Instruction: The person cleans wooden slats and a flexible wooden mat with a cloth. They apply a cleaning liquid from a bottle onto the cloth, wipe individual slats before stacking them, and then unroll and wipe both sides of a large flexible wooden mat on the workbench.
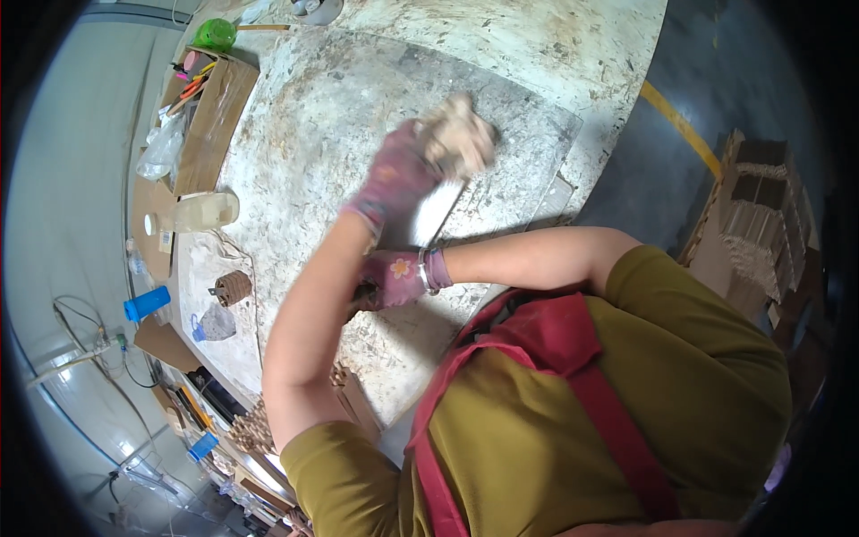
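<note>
My left hand (400, 170), in a purple glove, is closed on a crumpled beige cloth (458, 136), both smeared by motion. Beside it lies a flat, pale, shiny plate (437, 213) with a dark edge, partly covered by my hands and forearm. My right hand (394, 278), in a matching flowered glove, reaches across in front of my body to the plate's near end. Its fingers are curled and mostly hidden behind my left forearm, so I cannot make out what they grip. Under both hands is a grey, scuffed sheet (528, 112) on the worktable (617, 45).
Along the left stand an open cardboard box (210, 134) of pens and tools, a green roll (215, 34), a cloudy bottle (206, 213) and a brown ribbed block (234, 288). Bundled sticks (255, 430) lie near my left elbow. Stacked cardboard (756, 215) stands off the right edge.
</note>
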The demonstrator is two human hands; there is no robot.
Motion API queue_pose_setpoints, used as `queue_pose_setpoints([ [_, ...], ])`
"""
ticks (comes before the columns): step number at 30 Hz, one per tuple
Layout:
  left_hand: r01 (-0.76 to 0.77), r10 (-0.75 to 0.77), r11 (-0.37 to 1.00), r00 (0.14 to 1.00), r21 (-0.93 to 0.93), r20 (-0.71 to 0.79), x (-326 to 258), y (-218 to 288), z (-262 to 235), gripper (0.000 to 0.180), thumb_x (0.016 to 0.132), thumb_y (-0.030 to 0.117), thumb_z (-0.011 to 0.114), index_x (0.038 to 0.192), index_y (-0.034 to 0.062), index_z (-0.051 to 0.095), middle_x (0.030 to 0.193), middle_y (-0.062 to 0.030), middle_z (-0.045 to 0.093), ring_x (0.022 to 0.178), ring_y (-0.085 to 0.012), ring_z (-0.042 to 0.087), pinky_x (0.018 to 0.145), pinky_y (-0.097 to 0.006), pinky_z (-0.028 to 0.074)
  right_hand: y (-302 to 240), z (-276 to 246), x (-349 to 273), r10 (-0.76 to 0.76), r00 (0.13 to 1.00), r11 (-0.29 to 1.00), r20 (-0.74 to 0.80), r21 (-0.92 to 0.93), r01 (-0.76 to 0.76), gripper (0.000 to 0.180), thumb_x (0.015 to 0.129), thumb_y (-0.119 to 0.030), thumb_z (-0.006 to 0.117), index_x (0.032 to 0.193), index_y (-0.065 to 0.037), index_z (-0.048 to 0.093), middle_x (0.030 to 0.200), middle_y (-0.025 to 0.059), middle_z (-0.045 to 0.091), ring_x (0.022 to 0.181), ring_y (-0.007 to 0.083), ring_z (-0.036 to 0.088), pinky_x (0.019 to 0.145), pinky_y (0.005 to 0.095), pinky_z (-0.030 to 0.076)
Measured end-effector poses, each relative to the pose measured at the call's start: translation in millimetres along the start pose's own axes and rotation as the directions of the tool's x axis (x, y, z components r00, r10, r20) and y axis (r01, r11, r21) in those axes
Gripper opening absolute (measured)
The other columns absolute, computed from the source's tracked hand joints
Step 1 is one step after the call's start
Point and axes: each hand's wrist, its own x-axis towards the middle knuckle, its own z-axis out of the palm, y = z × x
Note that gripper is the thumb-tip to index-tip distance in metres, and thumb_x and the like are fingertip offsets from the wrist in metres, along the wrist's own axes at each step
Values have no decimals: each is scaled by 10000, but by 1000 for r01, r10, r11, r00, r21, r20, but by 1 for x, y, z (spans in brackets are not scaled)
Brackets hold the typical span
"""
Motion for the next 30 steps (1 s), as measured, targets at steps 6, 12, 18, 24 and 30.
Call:
queue_pose_setpoints([
  [6,4,53,971,970,238,-235,-4,-67,-20,678,842,322,714,1407,93,417,1334,-215,480,1202,-392,502,1017,-433,429,-6,4,3,-117,993,980,13,-159,118,202,840,-220,690,942,-46,671,890,116,666,860,260,635,745,350,515],
  [12,314,-434,896,764,-314,-477,-112,-68,-110,389,961,288,587,1232,10,602,1147,-148,669,995,-229,654,884,-339,510,-78,-64,-5,504,841,852,-195,-45,-521,686,748,-649,673,1140,-86,663,1081,95,671,1020,250,632,904,370,506],
  [18,362,-337,932,897,38,-287,-141,46,20,865,689,421,821,1394,86,448,1257,-251,541,1157,-407,537,981,-463,444,-84,-159,-57,343,775,827,-531,561,19,351,913,-158,632,1217,3,563,1168,128,610,1057,214,596,922,302,488],
  [24,359,-376,926,871,-112,-315,-146,41,30,609,803,275,713,1345,70,522,1192,-181,558,1074,-359,558,923,-409,474,-97,-164,-84,262,867,709,-424,694,125,316,975,-139,538,1257,4,537,1155,101,625,1072,198,598,919,309,483],
  [30,452,-588,549,806,-702,59,-172,-2,28,442,945,285,629,1295,24,562,1058,-91,702,957,-140,632,856,-287,483,-103,-158,-100,370,871,739,-323,671,-65,380,989,-165,519,1328,-1,468,1176,108,595,1038,191,607,895,305,495],
])
